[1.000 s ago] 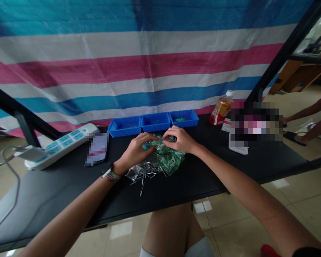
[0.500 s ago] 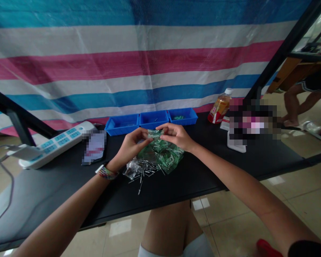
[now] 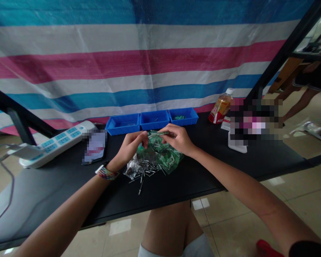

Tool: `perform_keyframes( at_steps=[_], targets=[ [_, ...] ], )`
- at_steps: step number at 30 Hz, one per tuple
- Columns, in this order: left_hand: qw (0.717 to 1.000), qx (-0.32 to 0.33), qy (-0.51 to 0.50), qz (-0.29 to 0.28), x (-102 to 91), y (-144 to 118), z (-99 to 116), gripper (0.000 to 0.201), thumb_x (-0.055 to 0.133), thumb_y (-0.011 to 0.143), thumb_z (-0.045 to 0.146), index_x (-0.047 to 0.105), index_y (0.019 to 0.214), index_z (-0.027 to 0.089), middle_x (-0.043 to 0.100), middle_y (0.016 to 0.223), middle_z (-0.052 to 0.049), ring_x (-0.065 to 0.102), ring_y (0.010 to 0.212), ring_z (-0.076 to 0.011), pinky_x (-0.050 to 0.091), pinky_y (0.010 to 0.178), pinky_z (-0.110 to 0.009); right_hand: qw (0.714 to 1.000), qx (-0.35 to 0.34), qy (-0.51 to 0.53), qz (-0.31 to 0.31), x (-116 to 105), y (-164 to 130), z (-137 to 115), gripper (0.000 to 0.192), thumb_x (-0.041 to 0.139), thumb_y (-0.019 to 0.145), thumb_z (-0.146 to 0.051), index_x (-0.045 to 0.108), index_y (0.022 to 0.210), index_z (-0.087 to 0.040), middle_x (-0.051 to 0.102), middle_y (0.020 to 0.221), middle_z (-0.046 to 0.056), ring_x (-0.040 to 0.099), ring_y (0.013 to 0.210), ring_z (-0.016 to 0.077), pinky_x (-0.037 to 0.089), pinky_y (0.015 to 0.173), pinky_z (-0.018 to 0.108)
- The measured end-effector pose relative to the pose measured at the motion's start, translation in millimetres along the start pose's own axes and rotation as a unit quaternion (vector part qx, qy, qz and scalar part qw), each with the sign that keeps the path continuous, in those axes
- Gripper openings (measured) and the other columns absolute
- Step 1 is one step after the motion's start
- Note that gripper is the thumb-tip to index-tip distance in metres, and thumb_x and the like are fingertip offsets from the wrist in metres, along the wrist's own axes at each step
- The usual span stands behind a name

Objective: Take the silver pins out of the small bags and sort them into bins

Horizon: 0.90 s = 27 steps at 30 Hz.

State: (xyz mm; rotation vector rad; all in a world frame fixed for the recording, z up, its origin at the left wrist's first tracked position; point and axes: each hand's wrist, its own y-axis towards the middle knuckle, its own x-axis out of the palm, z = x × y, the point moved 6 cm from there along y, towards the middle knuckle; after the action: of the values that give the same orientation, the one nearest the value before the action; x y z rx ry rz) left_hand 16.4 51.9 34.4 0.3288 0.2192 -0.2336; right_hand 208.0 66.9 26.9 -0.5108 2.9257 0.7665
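A clear plastic bag of small green parts (image 3: 169,159) lies between my hands, its upper edge raised. My right hand (image 3: 179,140) pinches that edge at the bag's top right. My left hand (image 3: 132,147) is at the bag's left side with fingers curled in and thumb up; whatever those fingers hold is hidden. Just in front lies a loose heap of thin metal pins (image 3: 149,167), partly in a crumpled clear bag (image 3: 133,167). One pin (image 3: 141,187) sticks out towards the table's front edge.
Three joined blue trays (image 3: 123,129) stand behind my hands; the right one holds green pieces. To the left are a power strip (image 3: 59,141) and a phone (image 3: 95,147). A drink bottle (image 3: 220,107) and a white object (image 3: 237,145) stand right on the black table (image 3: 192,182).
My left thumb has come off the bag's upper edge and its fingers have curled. My right hand keeps its pinch there, fingers turned slightly. At far right, a person's legs have shifted.
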Motion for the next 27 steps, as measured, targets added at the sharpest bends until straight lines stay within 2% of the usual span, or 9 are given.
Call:
perform_keyframes(
  at_steps=[4,7,11,13,16,19,21,25,27],
  targets=[
    [0.998,-0.032,-0.061,0.008,-1.9,1,-8,0.054,0.062,0.099,0.063,0.077,0.078,0.016,0.075,0.072,-0.01,0.069,0.073,-0.0217,0.054,0.071,-0.033,0.987,-0.126,-0.095,0.005,-1,-4,-21,0.016,0.07,0.096,-0.021,0.083,0.103,-0.027,0.075,0.105,0.006,0.072,0.099,0.0226,0.061,0.09,0.041],
    [0.998,-0.036,-0.045,0.023,-3.3,1,-9,0.041,0.076,0.091,0.055,0.079,0.077,0.016,0.075,0.075,-0.008,0.066,0.071,-0.019,0.052,0.068,-0.03,0.982,-0.145,-0.117,-0.015,-1,-4,-21,0.022,0.07,0.094,-0.016,0.084,0.103,-0.03,0.075,0.112,0.006,0.071,0.106,0.0229,0.06,0.098,0.045],
    [0.998,-0.04,-0.032,0.031,-4.1,2,-9,0.028,0.089,0.079,0.044,0.082,0.084,0.017,0.074,0.074,-0.004,0.063,0.066,-0.0152,0.049,0.062,-0.026,0.983,-0.124,-0.133,-0.032,0,-3,-17,0.032,0.065,0.091,-0.009,0.085,0.102,-0.031,0.07,0.135,0.005,0.068,0.118,0.0236,0.057,0.108,0.049],
    [0.998,-0.034,-0.037,0.042,-5.6,2,-9,0.026,0.09,0.079,0.041,0.083,0.085,0.017,0.075,0.075,-0.004,0.063,0.065,-0.0146,0.049,0.061,-0.025,0.989,-0.099,-0.103,-0.029,-1,-2,-16,0.034,0.061,0.093,-0.011,0.085,0.108,-0.03,0.069,0.137,0.007,0.067,0.121,0.0245,0.059,0.106,0.049],
    [0.996,-0.013,-0.047,0.071,-9.5,3,-7,0.022,0.09,0.079,0.039,0.083,0.081,0.018,0.075,0.074,-0.004,0.063,0.066,-0.014,0.05,0.062,-0.025,0.999,-0.018,0.031,-0.025,-2,-1,-9,0.04,0.058,0.098,-0.024,0.074,0.134,-0.031,0.069,0.137,0.008,0.071,0.113,0.024,0.067,0.092,0.045],
    [0.995,0.003,-0.053,0.087,-11.4,2,-5,0.021,0.09,0.08,0.037,0.081,0.078,0.018,0.074,0.073,-0.003,0.063,0.066,-0.0136,0.05,0.063,-0.025,0.982,0.068,0.171,-0.035,4,0,1,0.057,0.069,0.095,-0.038,0.059,0.15,-0.032,0.071,0.133,0.008,0.074,0.104,0.0239,0.07,0.085,0.045],
    [0.995,0.011,-0.05,0.09,-11.0,2,-4,0.022,0.09,0.08,0.038,0.081,0.079,0.018,0.075,0.074,-0.003,0.064,0.067,-0.014,0.051,0.063,-0.025,0.972,0.103,0.206,-0.046,10,-1,7,0.061,0.082,0.087,-0.041,0.061,0.144,-0.029,0.074,0.123,0.007,0.076,0.098,0.0242,0.071,0.085,0.046],
    [0.996,0.019,-0.023,0.084,-7.8,1,-6,0.025,0.089,0.082,0.041,0.082,0.084,0.018,0.077,0.077,-0.004,0.066,0.066,-0.0149,0.051,0.062,-0.025,0.972,0.129,0.195,-0.038,17,-2,19,0.037,0.089,0.08,-0.041,0.072,0.107,-0.023,0.077,0.1,0.004,0.079,0.084,0.0233,0.071,0.082,0.047],
    [0.998,0.022,0.005,0.064,-5.1,0,-6,0.027,0.084,0.087,0.044,0.082,0.09,0.018,0.078,0.08,-0.005,0.069,0.07,-0.017,0.053,0.064,-0.027,0.977,0.128,0.172,-0.017,9,2,25,0.03,0.087,0.081,-0.041,0.072,0.099,-0.022,0.077,0.095,0.004,0.079,0.079,0.0231,0.071,0.076,0.045]
  ],
)
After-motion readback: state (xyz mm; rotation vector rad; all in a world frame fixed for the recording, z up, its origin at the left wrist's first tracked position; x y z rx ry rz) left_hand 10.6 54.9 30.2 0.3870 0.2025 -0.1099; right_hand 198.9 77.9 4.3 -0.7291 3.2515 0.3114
